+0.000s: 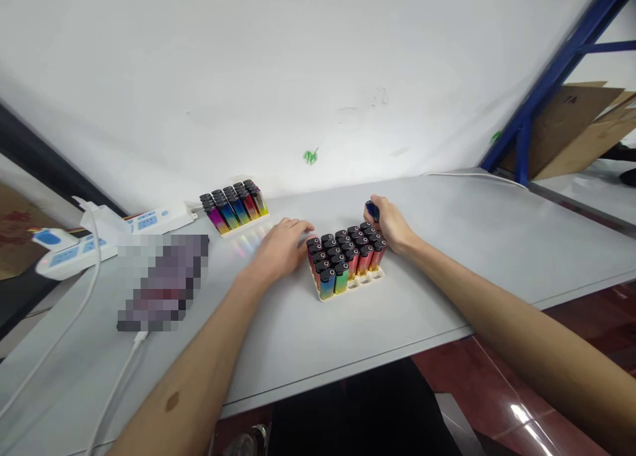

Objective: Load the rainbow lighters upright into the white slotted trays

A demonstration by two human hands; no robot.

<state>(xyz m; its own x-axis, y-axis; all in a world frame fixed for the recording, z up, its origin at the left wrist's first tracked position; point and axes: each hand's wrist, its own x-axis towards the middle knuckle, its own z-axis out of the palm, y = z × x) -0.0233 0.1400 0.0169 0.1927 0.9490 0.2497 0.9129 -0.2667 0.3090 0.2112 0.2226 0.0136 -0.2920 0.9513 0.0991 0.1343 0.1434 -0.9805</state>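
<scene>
A white tray (354, 285) stands on the table before me, filled with several upright lighters (350, 260) with black tops and red, blue or green shiny bodies. A few holes along its front edge hold no lighter. My right hand (388, 221), behind the tray's right back corner, is closed around a dark blue lighter (372, 211). Most of that lighter is hidden by the fingers. At the tray's left side lies my left hand (285, 247), fingers stretched out toward the lighters' left row; whether the fingertips touch them is hard to tell.
A second white tray (243, 227) of colourful lighters stands near the wall at back left. Farther left are white power strips (74, 254) with cables and a pixelated, phone-like object (163, 284) on a white cable. Cardboard boxes (579, 121) stand beyond the blue frame (524, 138) at right.
</scene>
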